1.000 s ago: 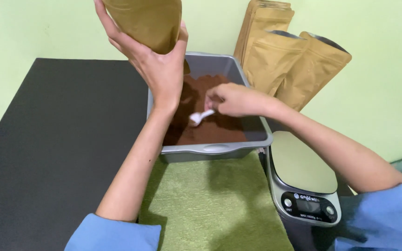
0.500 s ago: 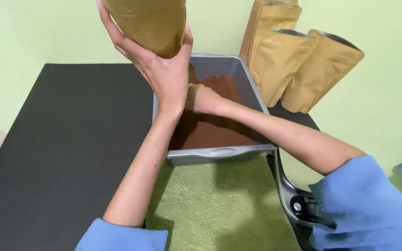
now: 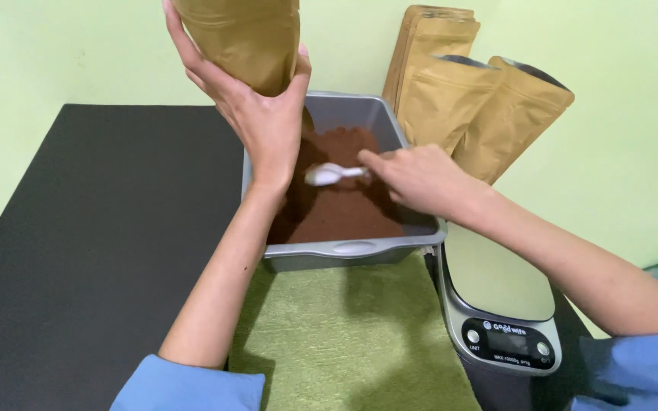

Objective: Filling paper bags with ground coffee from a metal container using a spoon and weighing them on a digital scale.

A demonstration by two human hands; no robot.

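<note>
My left hand (image 3: 257,114) grips the bottom of a brown paper pouch (image 3: 241,38) and holds it up over the left side of a grey tub (image 3: 352,251). The tub is filled with dark brown powder (image 3: 340,205). My right hand (image 3: 420,179) holds the handle of a small white scoop (image 3: 329,174), whose bowl lies over the powder near the tub's middle, pointing left toward my left wrist.
Several more brown pouches (image 3: 474,106) stand open against the light green wall behind the tub. A digital kitchen scale (image 3: 500,304) sits at the right. A green mat (image 3: 352,335) lies in front of the tub, and a black tabletop (image 3: 93,228) spreads to the left.
My right hand drew back from beside my left wrist toward the tub's right side, and the white scoop is visible over the powder again. The pouch stays held up.
</note>
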